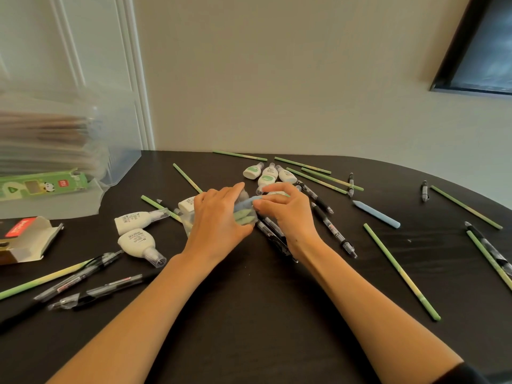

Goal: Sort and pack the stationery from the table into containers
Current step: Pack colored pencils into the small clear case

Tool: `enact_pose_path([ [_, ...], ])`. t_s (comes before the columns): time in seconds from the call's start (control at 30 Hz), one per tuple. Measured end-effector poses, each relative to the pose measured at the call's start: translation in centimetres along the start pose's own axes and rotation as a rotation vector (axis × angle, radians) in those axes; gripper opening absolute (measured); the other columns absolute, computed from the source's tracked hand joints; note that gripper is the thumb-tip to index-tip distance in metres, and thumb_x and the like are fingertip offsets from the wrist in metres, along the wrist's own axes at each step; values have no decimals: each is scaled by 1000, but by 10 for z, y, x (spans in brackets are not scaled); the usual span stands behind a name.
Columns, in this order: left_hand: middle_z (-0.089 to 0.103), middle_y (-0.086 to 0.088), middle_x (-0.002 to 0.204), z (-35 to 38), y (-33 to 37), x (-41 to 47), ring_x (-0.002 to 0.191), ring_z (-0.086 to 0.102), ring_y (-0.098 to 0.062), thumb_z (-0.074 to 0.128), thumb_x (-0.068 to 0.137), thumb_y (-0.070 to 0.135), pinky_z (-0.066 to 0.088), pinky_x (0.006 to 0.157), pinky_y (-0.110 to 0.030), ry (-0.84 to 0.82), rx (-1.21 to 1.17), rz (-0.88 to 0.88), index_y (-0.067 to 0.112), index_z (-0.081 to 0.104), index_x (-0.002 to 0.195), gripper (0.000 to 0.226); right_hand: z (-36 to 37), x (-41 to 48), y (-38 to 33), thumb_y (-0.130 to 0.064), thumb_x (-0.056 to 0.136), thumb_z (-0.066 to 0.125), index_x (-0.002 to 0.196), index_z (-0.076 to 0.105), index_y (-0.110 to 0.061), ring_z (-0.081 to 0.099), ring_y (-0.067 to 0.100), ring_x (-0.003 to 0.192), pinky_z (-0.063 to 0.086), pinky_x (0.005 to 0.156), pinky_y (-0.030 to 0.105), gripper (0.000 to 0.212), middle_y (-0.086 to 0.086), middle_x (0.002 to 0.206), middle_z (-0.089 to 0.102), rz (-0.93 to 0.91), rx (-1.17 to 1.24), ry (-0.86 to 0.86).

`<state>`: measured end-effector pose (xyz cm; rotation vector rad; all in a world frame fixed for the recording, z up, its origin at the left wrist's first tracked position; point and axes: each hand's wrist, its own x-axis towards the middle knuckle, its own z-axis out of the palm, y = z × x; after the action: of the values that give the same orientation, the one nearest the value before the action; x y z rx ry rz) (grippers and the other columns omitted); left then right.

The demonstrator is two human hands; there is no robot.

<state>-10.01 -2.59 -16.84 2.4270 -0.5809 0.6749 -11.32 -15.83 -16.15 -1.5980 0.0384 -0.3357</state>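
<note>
Black tabletop point(249, 314) runs out from under the person's forearms. Nearest the edge on the left lie clear-barrelled black pens point(91, 292) beside a long green pencil point(41, 281), and a second green pencil point(401, 272) slants on the right.

Further in, at the middle, the left hand point(219, 217) curls round a small clear container point(188, 221), with pale green pointed sticks point(243, 218) showing at its mouth. The right hand point(288, 212) pinches a pale blue stick point(246, 203) between thumb and fingertips, with the stick's end at the container's opening, over the green ones. A loose blue stick point(376, 214), rounded at one end and tapered at the other, lies alone to the right.

Left of the hands sit two white bottles with clear caps point(133, 220). Beyond the hands, a cluster of the same bottles point(266, 176) lies among more green pencils. At the far left are an opened cardboard box point(27, 239), a green panda-printed box point(41, 187) and a clear plastic bin point(119, 151) against the wall.
</note>
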Motion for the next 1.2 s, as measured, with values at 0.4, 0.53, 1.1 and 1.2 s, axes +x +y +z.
enact_pose_path([
  [0.4, 56, 3, 119, 0, 5, 3, 113, 44, -19, 71, 78, 26, 16, 94, -24, 12, 13, -16, 18, 47, 132, 59, -7, -7, -11, -12, 86, 39, 89, 71, -13, 53, 8, 92, 46, 80, 24, 32, 10, 119, 59, 92, 53, -155],
  [0.53, 52, 4, 123, 8, 16, 6, 116, 41, -18, 67, 79, 27, 16, 95, -25, 3, 50, -32, 21, 42, 136, 63, -39, 3, -20, -4, 87, 44, 97, 68, -7, 57, 11, 85, 49, 76, 23, 26, 4, 91, 64, 142, 58, 97],
  [1.1, 50, 6, 126, 42, 83, 14, 118, 37, -17, 66, 80, 23, 13, 91, -26, -59, 3, 33, 24, 37, 138, 64, -179, 26, 16, -15, 92, 51, 114, 56, -1, 35, 34, 124, 32, 101, 41, 26, 19, 131, 43, 366, -1222, 460],
  [1.2, 51, 6, 126, 42, 78, 15, 117, 38, -17, 65, 79, 21, 13, 91, -26, -58, 18, 19, 24, 39, 136, 63, -179, 27, 15, -8, 91, 53, 103, 58, 5, 52, 31, 99, 44, 79, 36, 18, 18, 105, 57, 297, -1158, 454],
])
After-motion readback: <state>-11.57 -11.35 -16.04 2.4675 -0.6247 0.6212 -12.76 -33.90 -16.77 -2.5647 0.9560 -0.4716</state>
